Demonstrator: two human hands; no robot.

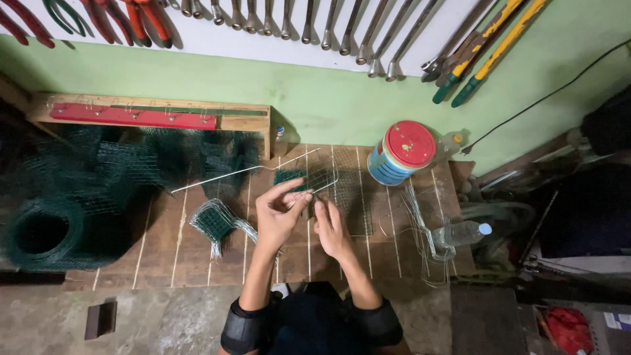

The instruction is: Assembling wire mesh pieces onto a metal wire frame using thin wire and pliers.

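Observation:
My left hand (pixel 277 213) pinches a small green wire mesh piece (pixel 290 177) fixed to a bent wire frame (pixel 325 179); a long wire handle (pixel 230 173) runs out to the left from it. Just right of the left hand, my right hand (pixel 330 228) has its fingers closed on the lower edge of the same mesh and wire. Both hands work over a wooden slatted table (pixel 164 250). What the right fingertips hold exactly is too small to tell.
Rolls of green mesh (pixel 46 230) fill the left. A finished mesh piece (pixel 213 223) lies left of my hands. A tin with a red lid (pixel 402 152), loose wires (pixel 420 227) and a plastic bottle (pixel 460 233) sit right. Tools hang on the wall above.

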